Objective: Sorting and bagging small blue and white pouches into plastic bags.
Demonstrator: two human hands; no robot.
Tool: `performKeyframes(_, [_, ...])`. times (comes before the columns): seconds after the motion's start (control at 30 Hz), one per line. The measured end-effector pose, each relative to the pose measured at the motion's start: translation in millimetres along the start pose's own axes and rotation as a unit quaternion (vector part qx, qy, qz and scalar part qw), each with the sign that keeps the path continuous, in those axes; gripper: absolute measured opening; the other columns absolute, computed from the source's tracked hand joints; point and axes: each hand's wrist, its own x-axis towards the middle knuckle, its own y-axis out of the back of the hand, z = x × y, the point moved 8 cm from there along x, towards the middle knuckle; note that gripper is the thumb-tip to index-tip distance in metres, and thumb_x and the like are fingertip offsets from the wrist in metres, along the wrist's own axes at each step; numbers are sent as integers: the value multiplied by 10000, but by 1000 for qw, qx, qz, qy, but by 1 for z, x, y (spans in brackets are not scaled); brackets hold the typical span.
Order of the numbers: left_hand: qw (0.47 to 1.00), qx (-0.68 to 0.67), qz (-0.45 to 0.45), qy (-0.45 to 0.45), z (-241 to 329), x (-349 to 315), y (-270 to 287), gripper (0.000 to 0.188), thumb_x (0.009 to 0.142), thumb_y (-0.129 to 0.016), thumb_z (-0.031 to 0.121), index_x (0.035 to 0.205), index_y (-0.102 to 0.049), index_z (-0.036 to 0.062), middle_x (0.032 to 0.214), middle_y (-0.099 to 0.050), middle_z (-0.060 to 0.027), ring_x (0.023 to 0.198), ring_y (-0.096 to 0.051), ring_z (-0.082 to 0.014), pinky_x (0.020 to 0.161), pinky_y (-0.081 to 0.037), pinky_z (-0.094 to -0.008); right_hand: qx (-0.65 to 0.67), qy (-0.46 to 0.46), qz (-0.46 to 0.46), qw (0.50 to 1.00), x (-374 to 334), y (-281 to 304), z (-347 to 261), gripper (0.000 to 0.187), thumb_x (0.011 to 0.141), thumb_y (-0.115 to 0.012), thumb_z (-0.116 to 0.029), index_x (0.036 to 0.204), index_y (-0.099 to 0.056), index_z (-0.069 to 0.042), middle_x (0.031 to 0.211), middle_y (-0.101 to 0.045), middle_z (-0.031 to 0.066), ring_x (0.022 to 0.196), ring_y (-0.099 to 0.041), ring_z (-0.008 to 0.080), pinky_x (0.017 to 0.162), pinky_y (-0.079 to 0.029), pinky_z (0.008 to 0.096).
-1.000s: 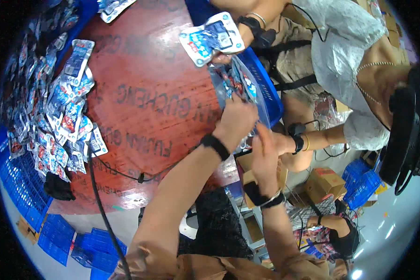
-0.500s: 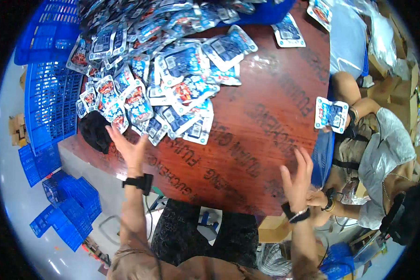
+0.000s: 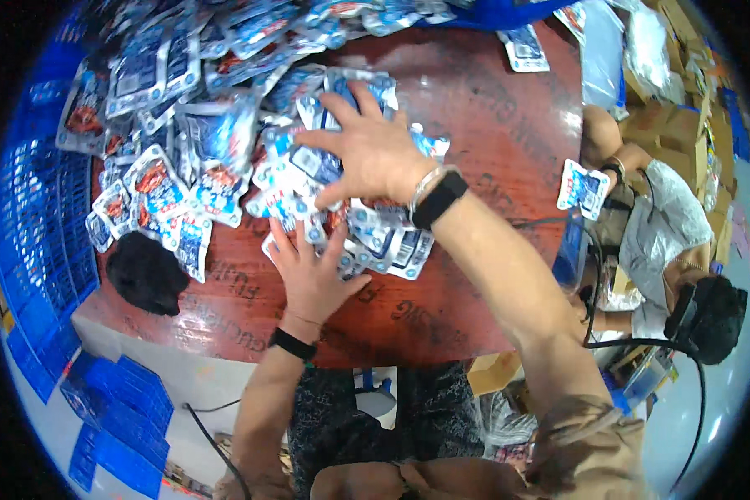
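Observation:
Both my hands rest on a heap of foil food pouches (image 3: 407, 250), blue and white with red food pictures. My right hand (image 3: 373, 158) reaches across from the right, its fingers spread over the upper part of the heap. Closer to me, my left hand (image 3: 312, 275) has its fingertips on the lower edge of the same pouches, with thumb and fingers apart. Neither hand grips a pouch. More loose pouches (image 3: 158, 187) lie to the left, near a crumpled black cloth-like thing (image 3: 147, 273). The pouches directly under my palms are hidden.
A larger pile of pouches (image 3: 250, 33) and a blue bin (image 3: 508, 12) occupy the table's far side. Blue crates (image 3: 42, 225) stand at the left. On the right, a co-worker's hand holds a pouch (image 3: 583, 190) beside the red-brown table (image 3: 492, 283).
My right hand has swung left and away from me onto the pouches. My left hand has moved right from beside the black thing to the heap's near edge. The view has shifted.

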Motion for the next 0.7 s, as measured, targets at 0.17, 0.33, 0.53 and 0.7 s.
performKeyframes(0.17, [999,-28,17,-36,82,-40,-37,816,603,-794,538,1314,-520,247,1429,-264,-246,1326,-146,-605,948,-230,-750,39,-92,79,992,-113,-2,42,763,569,-830,-476,1272,-559,-358,1462,-330,121,1383,-180,448,914,-295,751])
performKeyframes(0.33, [993,-50,-43,-94,189,-38,-74,695,606,-779,467,1250,-552,339,1340,-368,-154,1279,-226,-595,926,-202,-778,57,-244,149,956,-249,-1,121,785,590,-811,-515,1308,-543,-349,1490,-269,163,1371,-173,479,964,-256,712])
performKeyframes(0.53, [967,-59,-111,-224,304,-28,-111,889,549,-799,486,1360,-472,322,1465,-324,-121,1333,-221,-531,929,-260,-737,195,-308,260,894,-399,-32,221,822,670,-797,-443,1380,-473,-184,1456,-272,262,1338,-253,477,1089,-259,527])
performKeyframes(0.7, [918,-114,-142,-352,400,-5,-127,962,558,-769,508,1406,-421,216,1384,-433,-111,1380,-254,-384,911,-297,-711,250,-390,184,867,-457,-41,293,600,868,-628,-330,1319,-464,32,1343,-425,289,1259,-416,403,1057,-330,403])
